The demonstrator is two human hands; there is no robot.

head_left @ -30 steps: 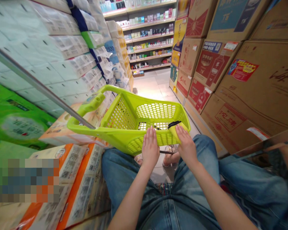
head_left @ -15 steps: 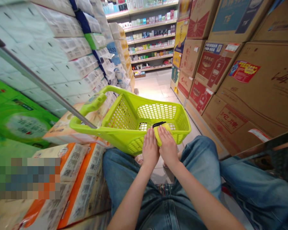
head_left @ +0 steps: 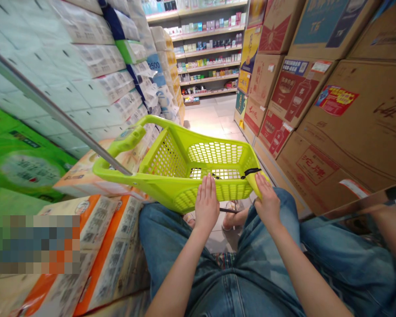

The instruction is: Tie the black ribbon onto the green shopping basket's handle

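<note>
A lime-green plastic shopping basket (head_left: pixel 171 154) stands tipped in front of my knees in a shop aisle. My left hand (head_left: pixel 207 203) lies flat on its near rim with the fingers stretched out together. My right hand (head_left: pixel 267 200) presses a yellow cloth with a black edge (head_left: pixel 255 178) against the basket's near right corner. The basket holds nothing that I can see. Its long green handle (head_left: pixel 127 141) points to the left.
Stacked packs of tissue paper (head_left: pixel 86 79) wall the left side, with orange packs (head_left: pixel 95 246) by my left leg. Brown cartons (head_left: pixel 343 114) are piled on the right. A grey metal bar (head_left: pixel 53 114) crosses at the left. Stocked shelves (head_left: pixel 207 48) stand at the aisle's end.
My right hand slid the cloth along the near rim to beside my left hand, then back out to the right corner. My left hand stayed put.
</note>
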